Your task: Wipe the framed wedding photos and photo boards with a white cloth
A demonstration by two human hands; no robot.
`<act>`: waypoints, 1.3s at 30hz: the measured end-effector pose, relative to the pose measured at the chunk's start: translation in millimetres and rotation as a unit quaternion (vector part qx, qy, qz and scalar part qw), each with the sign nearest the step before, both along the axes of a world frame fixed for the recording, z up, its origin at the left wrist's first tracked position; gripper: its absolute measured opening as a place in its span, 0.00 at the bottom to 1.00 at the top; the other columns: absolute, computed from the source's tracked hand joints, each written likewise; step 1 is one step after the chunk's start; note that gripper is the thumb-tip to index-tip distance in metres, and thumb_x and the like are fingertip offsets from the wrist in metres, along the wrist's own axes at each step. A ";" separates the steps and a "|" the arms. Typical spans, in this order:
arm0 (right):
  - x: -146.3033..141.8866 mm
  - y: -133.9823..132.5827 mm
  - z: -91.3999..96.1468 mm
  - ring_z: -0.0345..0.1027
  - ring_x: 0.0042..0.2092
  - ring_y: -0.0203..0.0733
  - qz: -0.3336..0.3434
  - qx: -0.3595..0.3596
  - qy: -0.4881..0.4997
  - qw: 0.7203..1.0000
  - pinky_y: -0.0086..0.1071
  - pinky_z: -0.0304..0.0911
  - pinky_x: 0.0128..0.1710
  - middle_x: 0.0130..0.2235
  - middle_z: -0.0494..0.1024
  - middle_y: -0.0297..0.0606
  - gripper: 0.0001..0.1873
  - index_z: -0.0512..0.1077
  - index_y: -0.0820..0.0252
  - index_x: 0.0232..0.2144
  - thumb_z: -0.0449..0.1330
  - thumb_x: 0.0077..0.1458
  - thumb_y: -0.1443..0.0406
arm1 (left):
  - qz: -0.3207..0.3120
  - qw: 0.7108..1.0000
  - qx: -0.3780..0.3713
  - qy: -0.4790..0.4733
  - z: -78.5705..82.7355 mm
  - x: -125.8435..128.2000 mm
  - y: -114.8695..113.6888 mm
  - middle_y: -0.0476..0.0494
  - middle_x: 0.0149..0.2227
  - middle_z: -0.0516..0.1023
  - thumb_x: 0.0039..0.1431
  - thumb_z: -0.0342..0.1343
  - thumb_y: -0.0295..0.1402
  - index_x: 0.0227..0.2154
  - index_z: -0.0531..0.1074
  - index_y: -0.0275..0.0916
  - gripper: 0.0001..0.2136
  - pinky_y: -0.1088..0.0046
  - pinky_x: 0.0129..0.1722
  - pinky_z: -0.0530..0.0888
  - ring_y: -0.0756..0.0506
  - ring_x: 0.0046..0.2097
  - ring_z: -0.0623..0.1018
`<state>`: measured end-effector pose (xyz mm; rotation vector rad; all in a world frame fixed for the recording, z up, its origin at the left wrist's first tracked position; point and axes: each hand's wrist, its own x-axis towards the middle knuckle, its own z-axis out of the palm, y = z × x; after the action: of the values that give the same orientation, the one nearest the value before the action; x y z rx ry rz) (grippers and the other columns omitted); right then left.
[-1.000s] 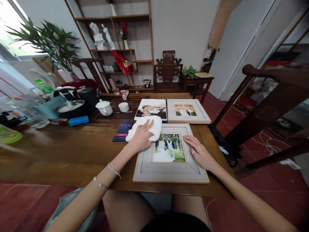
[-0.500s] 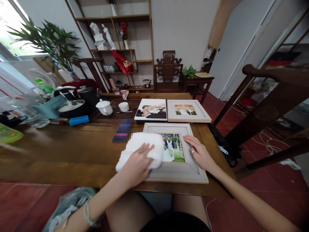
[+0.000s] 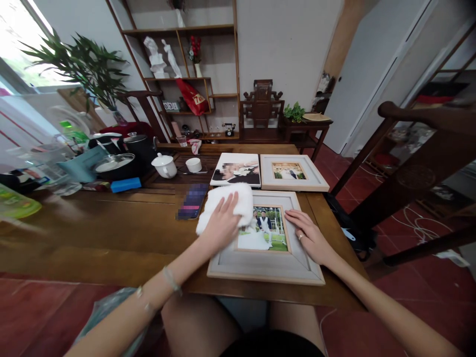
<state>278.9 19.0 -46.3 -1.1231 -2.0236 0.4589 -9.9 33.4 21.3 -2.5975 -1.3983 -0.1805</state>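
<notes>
A picture frame (image 3: 266, 270) with a pale wide border lies flat on the wooden table in front of me, a photo (image 3: 266, 235) of two people in its middle. My left hand (image 3: 223, 218) holds a folded, fluffy white cloth (image 3: 213, 198) under its fingers, over the frame's upper left part. The cloth hides that corner and overhangs the table beside it. On the frame's right border rests my right hand (image 3: 307, 235), fingers stretched out and wearing a ring, the fingertips by the photo's inner edge.
Behind the frame lie a photo panel (image 3: 238, 166) and another framed picture (image 3: 316, 176). A phone (image 3: 191, 201) is left of the cloth. Farther left are a white lidded bowl (image 3: 164, 166), a small cup (image 3: 193, 164), a blue block (image 3: 126, 185) and a pan (image 3: 115, 166). A chair (image 3: 405, 163) stands right.
My left hand and the white cloth have moved up and away from me, uncovering the frame's lower left corner and more of the photo. The right hand stays on the right border.
</notes>
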 end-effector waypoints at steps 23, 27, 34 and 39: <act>-4.5 2.4 -0.2 0.56 0.61 0.49 -0.012 -0.008 0.004 1.000 0.56 0.51 0.62 0.57 0.69 0.41 0.29 0.69 0.53 0.54 0.48 0.51 0.75 | -0.007 0.985 -0.169 0.030 12.2 10.5 -105.8 0.34 0.65 0.53 0.53 0.57 0.28 0.36 0.77 0.35 0.08 0.50 0.62 0.58 0.31 0.66 0.52; -2.4 4.6 -2.0 0.54 0.62 0.50 0.024 0.007 -0.024 0.999 0.58 0.49 0.62 0.59 0.66 0.42 0.30 0.66 0.53 0.57 0.48 0.52 0.73 | 0.032 0.998 -0.062 -0.003 5.0 5.0 -49.5 0.31 0.65 0.52 0.56 0.51 0.25 0.36 0.77 0.32 0.10 0.50 0.62 0.58 0.32 0.66 0.52; 2.2 10.0 -4.7 0.56 0.60 0.51 0.034 0.031 -0.023 0.999 0.59 0.51 0.61 0.58 0.68 0.43 0.28 0.67 0.54 0.56 0.49 0.54 0.72 | 0.015 0.999 -0.002 0.029 3.0 9.2 23.8 0.35 0.66 0.52 0.56 0.48 0.23 0.38 0.77 0.32 0.13 0.52 0.61 0.58 0.34 0.66 0.53; 3.6 12.7 -3.8 0.58 0.61 0.50 0.029 0.022 -0.006 0.999 0.57 0.53 0.61 0.57 0.70 0.42 0.28 0.68 0.54 0.55 0.49 0.53 0.72 | -0.003 0.998 -0.044 0.054 5.7 14.3 -10.8 0.35 0.64 0.57 0.54 0.52 0.24 0.37 0.77 0.34 0.11 0.51 0.60 0.59 0.33 0.64 0.58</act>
<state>282.5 31.7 -50.2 -1.0451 -2.0725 0.4362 4.4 22.6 27.0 -2.6389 -1.3910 0.0205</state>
